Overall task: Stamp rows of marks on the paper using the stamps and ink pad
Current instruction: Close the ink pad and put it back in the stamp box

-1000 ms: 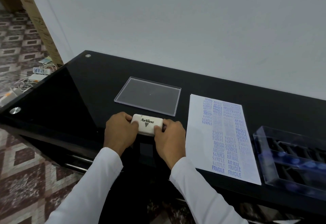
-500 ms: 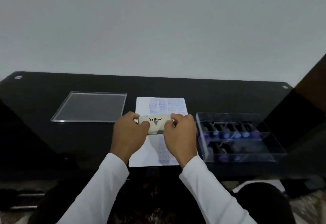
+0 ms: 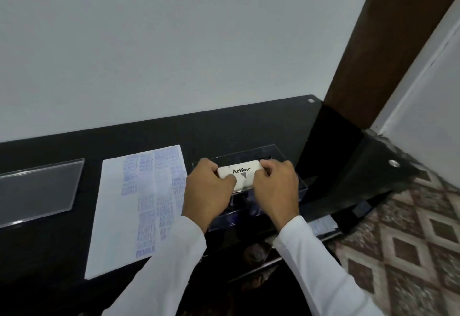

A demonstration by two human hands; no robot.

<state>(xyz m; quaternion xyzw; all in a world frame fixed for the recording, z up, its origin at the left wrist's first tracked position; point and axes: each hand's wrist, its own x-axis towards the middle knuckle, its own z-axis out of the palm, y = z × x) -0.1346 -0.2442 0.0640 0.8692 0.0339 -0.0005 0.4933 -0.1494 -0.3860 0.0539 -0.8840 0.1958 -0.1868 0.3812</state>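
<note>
Black glass desk against a pale wall, and the closed white ink pad [image 3: 239, 175] is up in both hands, left hand [image 3: 207, 195] and right hand [image 3: 275, 191] each curled round an end, held over the clear stamp box [image 3: 302, 186] just right of the marked paper [image 3: 139, 206]. It looks like tidying-up; setting it in squarely comes next. A second ago it was left of the paper, by the clear lid [image 3: 37, 191].

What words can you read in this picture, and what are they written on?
"Artline": on the white ink pad case, held between the left hand and the right hand, with a small dark triangle under the word.
"FRAGILE": a blue stamp mark, a little blurry, at the bottom of the paper.
The other blue stamp marks on the paper are too blurred to read.
</note>
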